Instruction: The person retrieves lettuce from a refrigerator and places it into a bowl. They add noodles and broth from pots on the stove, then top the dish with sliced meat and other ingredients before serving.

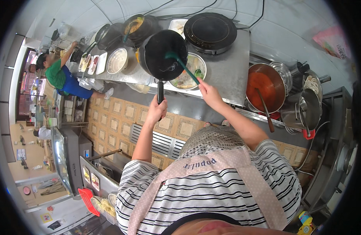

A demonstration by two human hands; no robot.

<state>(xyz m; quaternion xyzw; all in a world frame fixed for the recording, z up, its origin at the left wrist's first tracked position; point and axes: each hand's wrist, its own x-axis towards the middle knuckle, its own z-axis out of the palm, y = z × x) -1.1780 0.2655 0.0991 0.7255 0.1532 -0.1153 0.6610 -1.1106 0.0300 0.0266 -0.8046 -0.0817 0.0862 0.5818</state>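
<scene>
My left hand (157,109) grips the black handle of a dark frying pan (163,55), which is tilted above the steel counter with its inside towards me. In my right hand (209,91) is the handle of a green ladle or spatula (188,70); its head lies inside the pan, where a few pale strands cling near the lower edge. Partly under the pan stands a wide bowl (195,63) of food with leafy greens, its left part hidden. An induction cooker (210,31) with a black top is just behind and to the right.
To the left stand an empty white bowl (117,61), a pot of food (135,25) and trays of ingredients (93,64). A co-worker in green (55,75) reaches over the counter's far left. A large pot of red liquid (264,85) and a steel pot (309,108) stand right.
</scene>
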